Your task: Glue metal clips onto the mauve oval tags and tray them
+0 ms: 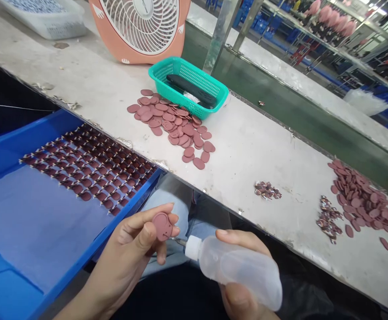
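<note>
My left hand (137, 242) pinches a small maroon rubber piece (162, 226) between thumb and fingers, held over my lap. My right hand (244, 271) grips a clear plastic squeeze bottle (237, 266) lying sideways. Its thin metal tip points left and almost touches the piece. A blue tray (20, 249) at my left holds several rows of the same maroon pieces (90, 169) laid out on its floor.
A worn white bench (247, 146) runs across the view. On it lie a pile of maroon pieces (174, 124), a teal basket (189, 84), a second pile (361, 200) at right, small scrap heaps (267, 190) and a pink fan (140, 26).
</note>
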Action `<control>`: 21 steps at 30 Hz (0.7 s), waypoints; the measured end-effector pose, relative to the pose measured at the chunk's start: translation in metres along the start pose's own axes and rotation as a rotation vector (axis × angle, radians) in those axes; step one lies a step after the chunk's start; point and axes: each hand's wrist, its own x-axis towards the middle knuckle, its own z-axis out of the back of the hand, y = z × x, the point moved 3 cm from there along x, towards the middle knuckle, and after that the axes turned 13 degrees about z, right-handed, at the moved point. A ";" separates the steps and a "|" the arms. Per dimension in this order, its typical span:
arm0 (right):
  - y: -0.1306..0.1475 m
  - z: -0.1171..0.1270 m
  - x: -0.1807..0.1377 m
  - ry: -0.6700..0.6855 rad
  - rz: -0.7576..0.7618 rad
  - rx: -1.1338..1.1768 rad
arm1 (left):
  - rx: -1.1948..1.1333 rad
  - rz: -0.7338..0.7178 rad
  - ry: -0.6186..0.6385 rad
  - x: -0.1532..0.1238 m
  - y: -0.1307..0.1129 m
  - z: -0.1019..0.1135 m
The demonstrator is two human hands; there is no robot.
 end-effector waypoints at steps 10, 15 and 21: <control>0.013 -0.005 0.015 -0.038 0.166 -0.062 | 0.014 0.001 -0.008 0.000 0.001 0.003; 0.020 -0.006 0.019 -0.046 0.211 -0.129 | 0.012 -0.008 -0.029 0.002 -0.002 -0.001; 0.018 -0.004 0.018 -0.074 0.193 -0.158 | 0.025 -0.023 -0.021 0.003 -0.001 0.003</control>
